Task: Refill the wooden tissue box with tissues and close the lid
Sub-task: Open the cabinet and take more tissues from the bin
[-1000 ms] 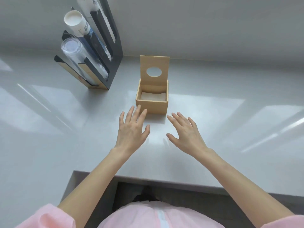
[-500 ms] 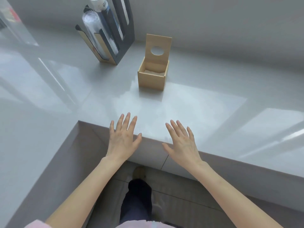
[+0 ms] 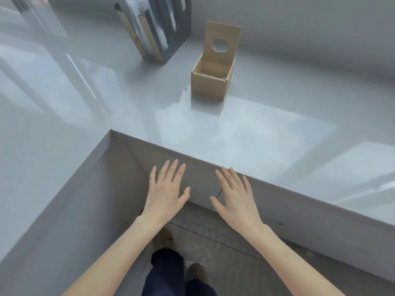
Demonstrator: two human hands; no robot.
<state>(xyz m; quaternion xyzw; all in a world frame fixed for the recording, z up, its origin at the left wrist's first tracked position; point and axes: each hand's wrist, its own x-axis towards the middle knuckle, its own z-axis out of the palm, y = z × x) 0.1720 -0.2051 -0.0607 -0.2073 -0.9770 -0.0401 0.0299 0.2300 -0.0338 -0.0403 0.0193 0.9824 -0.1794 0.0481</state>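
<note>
The wooden tissue box (image 3: 208, 87) stands on the glossy grey counter (image 3: 245, 133), well ahead of me. Its lid (image 3: 222, 42), with a round hole, is swung up and stands upright at the back. Only the inside walls and a strip of the bottom show; I cannot tell what lies in it. My left hand (image 3: 165, 192) and my right hand (image 3: 236, 197) hover palm-down with fingers spread, below the counter's front edge, both holding nothing and far from the box.
A dark cup-and-lid dispenser rack (image 3: 156, 28) stands at the back left of the box. The counter makes an L-shaped corner around me, with its front panel (image 3: 299, 212) below. My legs and shoes (image 3: 168, 263) show on the grey floor.
Both hands have drawn back from just in front of the box to below the counter edge. My view has pulled away, so the box looks farther off.
</note>
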